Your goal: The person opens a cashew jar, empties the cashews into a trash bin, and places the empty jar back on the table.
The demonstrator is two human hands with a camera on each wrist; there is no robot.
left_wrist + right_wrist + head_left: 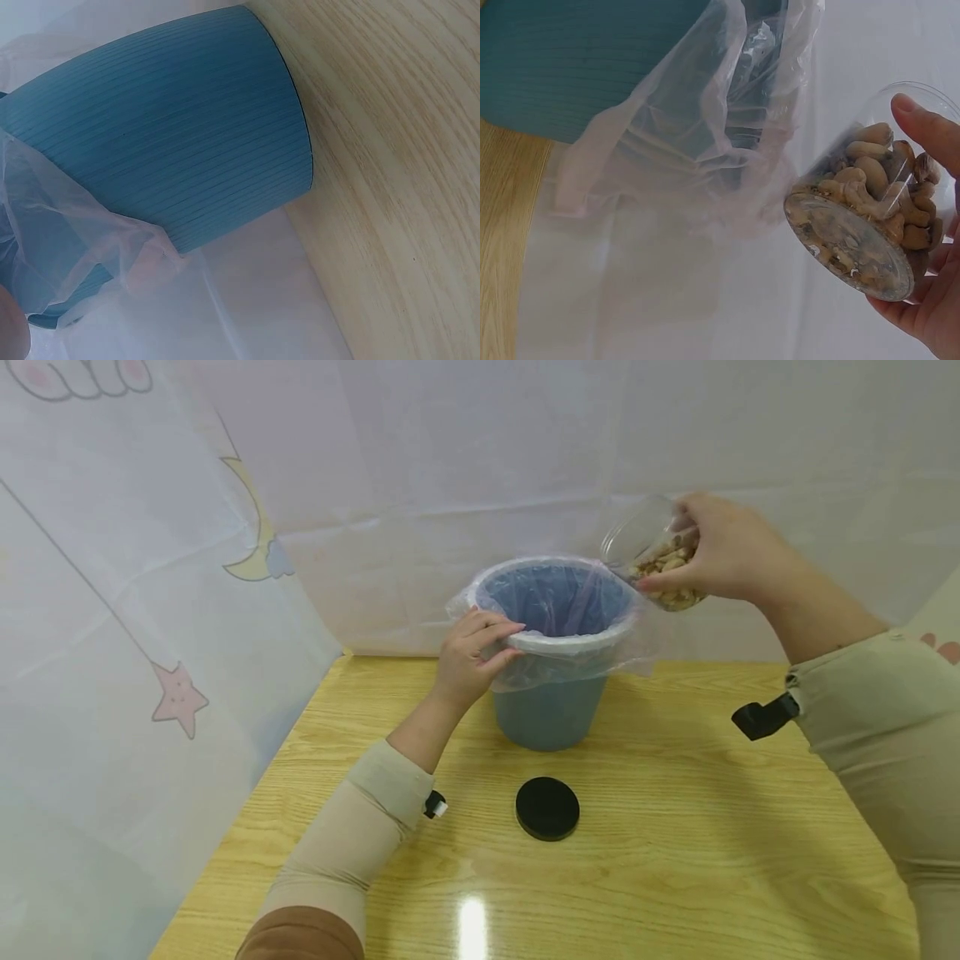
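Near the back edge of the tabletop (pixel 675 827), the left hand (pixel 468 652) pinches the rim (pixel 573 644) of the bin (pixel 547 722), probably to steady it; the liner (pixel 551 670) makes exact contact hard to tell. The right hand (pixel 731 547) clamps the jar (pixel 633 537) of nuts (pixel 670 560) beside it, mouth tilted binward.

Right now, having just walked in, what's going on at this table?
A person's right grip holds a clear jar, tilted, its mouth toward a blue bin. Nuts are in the jar. The person's left grip holds the bin at its rim, over the plastic bag lining it. A black disc lies on the table in front of the bin.
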